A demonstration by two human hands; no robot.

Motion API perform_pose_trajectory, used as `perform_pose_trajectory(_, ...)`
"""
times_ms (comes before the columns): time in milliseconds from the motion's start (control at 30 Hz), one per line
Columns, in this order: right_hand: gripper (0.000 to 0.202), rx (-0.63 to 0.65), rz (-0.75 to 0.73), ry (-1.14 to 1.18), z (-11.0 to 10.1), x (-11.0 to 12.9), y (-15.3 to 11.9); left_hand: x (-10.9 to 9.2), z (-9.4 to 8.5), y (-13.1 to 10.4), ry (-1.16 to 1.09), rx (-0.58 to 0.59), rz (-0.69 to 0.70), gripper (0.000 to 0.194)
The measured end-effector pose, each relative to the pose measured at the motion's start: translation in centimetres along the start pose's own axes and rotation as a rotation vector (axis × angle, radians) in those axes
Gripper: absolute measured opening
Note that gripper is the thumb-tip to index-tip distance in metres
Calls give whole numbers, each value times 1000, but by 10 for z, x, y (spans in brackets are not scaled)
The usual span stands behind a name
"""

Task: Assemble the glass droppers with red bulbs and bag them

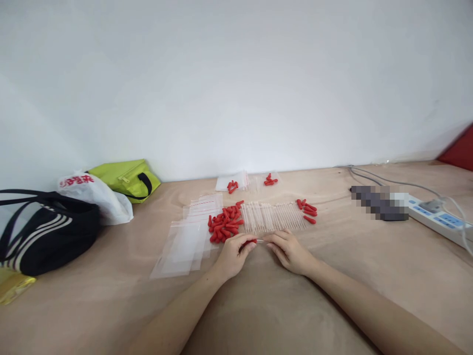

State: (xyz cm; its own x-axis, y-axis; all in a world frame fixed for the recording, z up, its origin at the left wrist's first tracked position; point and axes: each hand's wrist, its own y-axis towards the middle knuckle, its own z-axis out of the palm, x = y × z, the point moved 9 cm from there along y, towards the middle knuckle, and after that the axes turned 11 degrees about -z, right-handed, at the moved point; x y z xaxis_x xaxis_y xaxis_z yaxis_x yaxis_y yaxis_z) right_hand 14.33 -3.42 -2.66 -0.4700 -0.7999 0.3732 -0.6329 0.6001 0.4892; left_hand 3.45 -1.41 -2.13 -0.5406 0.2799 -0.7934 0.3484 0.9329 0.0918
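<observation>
My left hand [235, 253] pinches a small red piece [252, 241] at the middle of the table. From that piece a thin clear stick [260, 241] runs to the fingertips of my right hand [287, 250], which are closed on its other end. Just beyond both hands lies a row of thin clear sticks [273, 217]. A pile of red pieces [224, 224] is left of the row, and several more red pieces [309, 211] lie at its right end. Flat clear zip bags [185, 241] overlap to the left of the pile.
Near the wall are more bags [229, 181] with red pieces [270, 180]. A black bag [59, 231], a white plastic bag [99, 197] and a lime-green bag [127, 178] stand at left. At right are a blurred dark object [379, 203] and a power strip [436, 217] with cables.
</observation>
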Motion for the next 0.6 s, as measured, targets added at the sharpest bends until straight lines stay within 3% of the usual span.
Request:
perform_pose_trajectory(300, 26, -3, 7, 139, 2, -4, -1, -3, 8, -3, 59, 81, 50, 18)
perform_pose_trajectory(600, 22, -6, -1, 1, -1, -4, 1, -4, 10, -5, 134, 66, 88, 16)
